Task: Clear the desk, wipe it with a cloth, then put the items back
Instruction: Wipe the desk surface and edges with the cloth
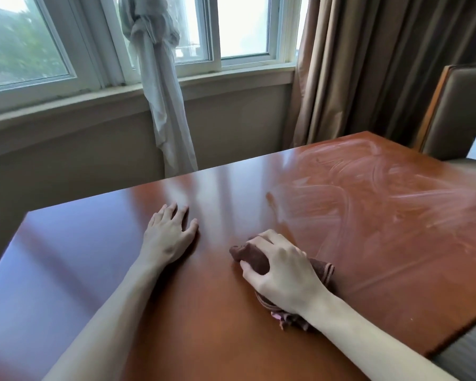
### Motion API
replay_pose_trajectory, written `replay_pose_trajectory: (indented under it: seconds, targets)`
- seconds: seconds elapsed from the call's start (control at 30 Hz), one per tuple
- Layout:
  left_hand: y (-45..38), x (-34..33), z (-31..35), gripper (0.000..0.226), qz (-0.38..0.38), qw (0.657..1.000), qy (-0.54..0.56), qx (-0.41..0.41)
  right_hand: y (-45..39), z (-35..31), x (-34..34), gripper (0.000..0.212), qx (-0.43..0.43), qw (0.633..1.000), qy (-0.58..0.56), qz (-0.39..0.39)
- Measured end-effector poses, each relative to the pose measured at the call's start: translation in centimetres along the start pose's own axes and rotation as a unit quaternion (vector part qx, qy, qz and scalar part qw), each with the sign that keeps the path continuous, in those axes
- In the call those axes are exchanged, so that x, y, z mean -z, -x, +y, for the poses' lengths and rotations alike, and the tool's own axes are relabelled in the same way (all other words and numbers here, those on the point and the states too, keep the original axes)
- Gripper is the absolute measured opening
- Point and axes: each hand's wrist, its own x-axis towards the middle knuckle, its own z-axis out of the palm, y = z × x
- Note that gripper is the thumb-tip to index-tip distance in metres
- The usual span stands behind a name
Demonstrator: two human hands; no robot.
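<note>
A glossy reddish-brown wooden desk (121, 270) fills the lower view. Pale curved wipe streaks cover its right half. My right hand (283, 270) grips a bunched dark brown cloth (252, 257) and presses it on the desk near the middle front. Part of the cloth sticks out under my wrist. My left hand (169, 236) lies flat on the desk with fingers spread, a little to the left of the cloth.
A window with a knotted white sheer curtain (160, 78) stands behind the desk. Brown drapes (368, 64) hang at the right. A padded chair (462, 111) stands at the desk's far right corner.
</note>
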Motion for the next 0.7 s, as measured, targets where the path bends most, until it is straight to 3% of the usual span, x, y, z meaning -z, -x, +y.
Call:
replay_pose_trajectory:
  seconds: [0.23,0.43,0.57,0.7]
  targets:
    - [-0.5,-0.5,-0.5,0.065,0.018,1.000,0.012,0.000,-18.9,3.8,-5.4,0.034,-0.085,0.995,0.038,0.033]
    - [-0.9,-0.6,-0.7,0.078,0.033,0.999,0.020,0.011,-31.9,5.8,-8.9,0.033,-0.099,0.994,0.034,0.031]
    - [-0.8,-0.5,-0.7,0.075,0.030,0.999,0.020,0.020,-34.2,6.1,-9.4,0.032,-0.107,0.993,0.036,0.044]
    - [-0.5,-0.3,-0.3,0.072,0.022,0.999,0.016,0.019,-29.6,5.3,-8.1,0.033,-0.089,0.994,0.040,0.038]
